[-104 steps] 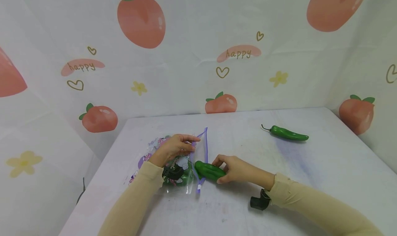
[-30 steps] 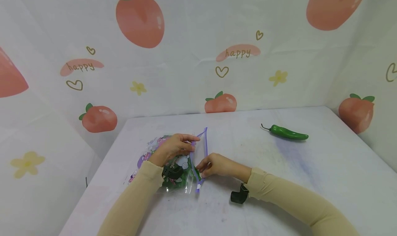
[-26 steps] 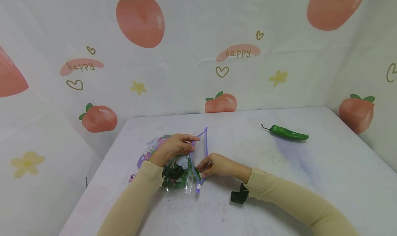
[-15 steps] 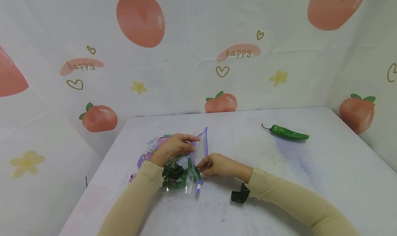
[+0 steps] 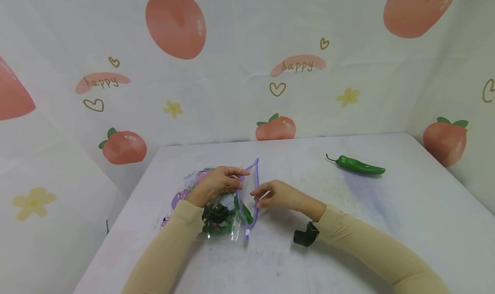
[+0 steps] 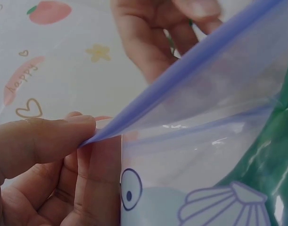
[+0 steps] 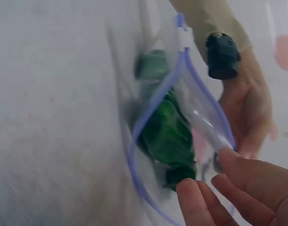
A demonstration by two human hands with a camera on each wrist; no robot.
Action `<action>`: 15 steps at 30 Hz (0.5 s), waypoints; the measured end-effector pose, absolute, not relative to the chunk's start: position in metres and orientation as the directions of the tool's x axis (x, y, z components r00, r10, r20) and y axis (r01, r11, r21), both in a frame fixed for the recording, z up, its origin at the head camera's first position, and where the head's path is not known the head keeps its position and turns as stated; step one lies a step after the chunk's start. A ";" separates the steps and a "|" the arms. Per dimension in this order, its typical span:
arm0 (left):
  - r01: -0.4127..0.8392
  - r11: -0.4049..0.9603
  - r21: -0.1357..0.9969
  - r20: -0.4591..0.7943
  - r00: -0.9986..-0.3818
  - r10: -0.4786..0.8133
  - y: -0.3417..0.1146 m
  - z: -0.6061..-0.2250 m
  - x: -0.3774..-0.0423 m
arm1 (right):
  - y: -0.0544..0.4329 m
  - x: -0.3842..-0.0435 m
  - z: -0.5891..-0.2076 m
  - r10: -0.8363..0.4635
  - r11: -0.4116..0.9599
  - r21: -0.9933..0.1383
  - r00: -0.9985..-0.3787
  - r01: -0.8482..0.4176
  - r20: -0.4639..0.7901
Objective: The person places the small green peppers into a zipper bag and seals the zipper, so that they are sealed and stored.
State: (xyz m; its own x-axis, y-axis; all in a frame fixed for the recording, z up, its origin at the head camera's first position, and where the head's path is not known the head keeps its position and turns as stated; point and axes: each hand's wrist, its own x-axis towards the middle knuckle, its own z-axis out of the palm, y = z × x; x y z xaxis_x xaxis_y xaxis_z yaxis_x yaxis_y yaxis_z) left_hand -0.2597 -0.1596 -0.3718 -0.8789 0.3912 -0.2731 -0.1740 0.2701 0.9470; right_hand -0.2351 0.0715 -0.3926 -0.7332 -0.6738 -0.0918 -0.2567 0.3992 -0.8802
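Note:
A clear zip bag (image 5: pixel 234 230) with cartoon prints and a purple zip edge (image 6: pixel 176 75) lies on the table, its mouth facing right and spread apart. My left hand (image 5: pixel 216 184) pinches the upper zip edge between thumb and fingers. Inside, just behind the mouth, sits a green pepper (image 7: pixel 167 129); more green shows through the plastic, partly hidden by my left wrist. At the mouth is my right hand (image 5: pixel 284 195), its fingers loosely bent and holding nothing. In the right wrist view, the right fingertips (image 7: pixel 188 193) overlap the pepper's near end.
A long green chili pepper (image 5: pixel 359 165) with a curved stem lies at the back right of the white table (image 5: pixel 309 156). Black wrist cameras hang under both wrists, the right one (image 5: pixel 305 236) close over the table. A printed cloth (image 5: pixel 232 92) stands behind.
The green pepper, earlier gripped by my right hand at the mouth, has gone left into the bag. My right hand has let go and drawn back up and right. The left hand has stayed put.

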 end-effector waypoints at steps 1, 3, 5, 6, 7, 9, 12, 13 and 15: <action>-0.168 0.272 0.948 -0.269 -0.879 0.394 -0.160 -0.371 -0.260 | 0.074 -0.236 -0.390 -0.672 0.391 -0.884 -0.736 -0.256 -0.084; -0.170 0.270 0.948 -0.269 -0.880 0.392 -0.160 -0.371 -0.260 | 0.079 -0.238 -0.385 -0.664 0.382 -0.887 -0.745 -0.260 -0.067; -0.168 0.274 0.947 -0.269 -0.881 0.390 -0.160 -0.370 -0.259 | 0.084 -0.240 -0.380 -0.652 0.373 -0.889 -0.757 -0.266 -0.047; -0.170 0.274 0.947 -0.270 -0.881 0.388 -0.160 -0.370 -0.260 | 0.087 -0.241 -0.378 -0.645 0.369 -0.889 -0.763 -0.270 -0.035; -0.172 0.277 0.945 -0.274 -0.882 0.384 -0.160 -0.370 -0.259 | 0.090 -0.242 -0.376 -0.639 0.365 -0.888 -0.769 -0.280 -0.020; -0.180 0.279 0.943 -0.280 -0.882 0.379 -0.160 -0.370 -0.260 | 0.096 -0.244 -0.373 -0.622 0.355 -0.889 -0.783 -0.290 0.007; -0.178 0.285 0.942 -0.281 -0.883 0.375 -0.160 -0.371 -0.260 | 0.106 -0.248 -0.368 -0.596 0.333 -0.894 -0.801 -0.301 0.047; -0.177 0.288 0.941 -0.281 -0.883 0.376 -0.160 -0.371 -0.260 | 0.110 -0.249 -0.367 -0.584 0.332 -0.893 -0.809 -0.304 0.058; -0.179 0.286 0.941 -0.282 -0.883 0.376 -0.161 -0.372 -0.260 | 0.117 -0.251 -0.364 -0.559 0.328 -0.894 -0.825 -0.306 0.077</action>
